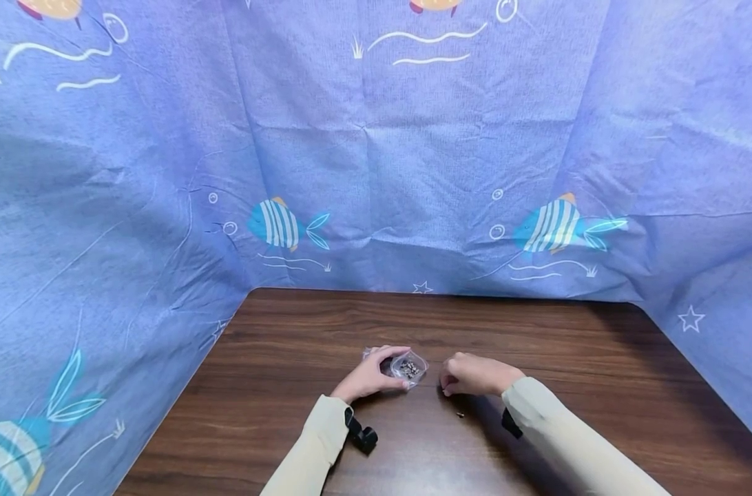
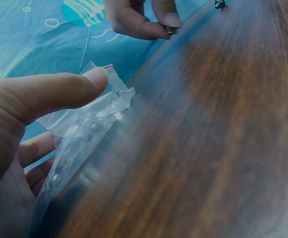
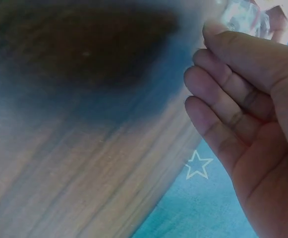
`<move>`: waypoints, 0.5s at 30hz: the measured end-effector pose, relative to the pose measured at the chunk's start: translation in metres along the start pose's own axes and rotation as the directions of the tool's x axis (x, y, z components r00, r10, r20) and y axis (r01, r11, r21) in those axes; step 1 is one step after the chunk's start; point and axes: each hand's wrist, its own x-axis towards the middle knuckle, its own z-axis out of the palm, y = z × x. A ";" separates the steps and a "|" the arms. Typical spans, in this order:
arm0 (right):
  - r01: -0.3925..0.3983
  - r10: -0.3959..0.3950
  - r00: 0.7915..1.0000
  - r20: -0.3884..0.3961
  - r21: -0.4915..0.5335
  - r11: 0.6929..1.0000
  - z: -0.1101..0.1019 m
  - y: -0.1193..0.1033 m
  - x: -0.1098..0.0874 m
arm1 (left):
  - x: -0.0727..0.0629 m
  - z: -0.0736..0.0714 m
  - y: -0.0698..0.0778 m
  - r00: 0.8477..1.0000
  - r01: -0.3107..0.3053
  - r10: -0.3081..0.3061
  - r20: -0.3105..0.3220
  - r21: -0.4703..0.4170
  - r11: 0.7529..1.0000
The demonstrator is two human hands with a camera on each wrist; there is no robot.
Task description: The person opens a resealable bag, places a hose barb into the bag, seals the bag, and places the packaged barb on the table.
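My left hand [image 1: 366,377] holds a small clear zip bag [image 1: 410,368] between thumb and fingers, its mouth spread apart. Several tiny metal parts lie inside the bag in the head view. To the right of it, my right hand [image 1: 475,374] is low over the table. In the left wrist view, its thumb and forefinger pinch a small dark metal piece [image 2: 170,30], too small to tell the kind. The right wrist view shows the other fingers [image 3: 208,119] loosely curled. Another tiny metal piece [image 1: 460,415] lies on the table just nearer than the right hand.
A dark wood-grain table [image 1: 277,427] lies beneath both hands. Blue cloth [image 1: 363,172] printed with fish hangs along its back and sides. Each wrist wears a black strap device, such as the left wrist mount [image 1: 363,437].
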 end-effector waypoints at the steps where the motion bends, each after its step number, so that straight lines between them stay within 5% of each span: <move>1: -0.001 0.001 1.000 -0.010 -0.003 1.000 -0.001 0.001 0.001 | 0.000 0.000 0.000 1.000 0.000 0.000 0.000 -0.002 1.000; 15: 0.003 -0.006 0.992 -0.124 -0.029 1.000 -0.019 0.004 0.019 | 0.002 0.000 -0.001 1.000 -0.002 0.002 0.006 0.002 1.000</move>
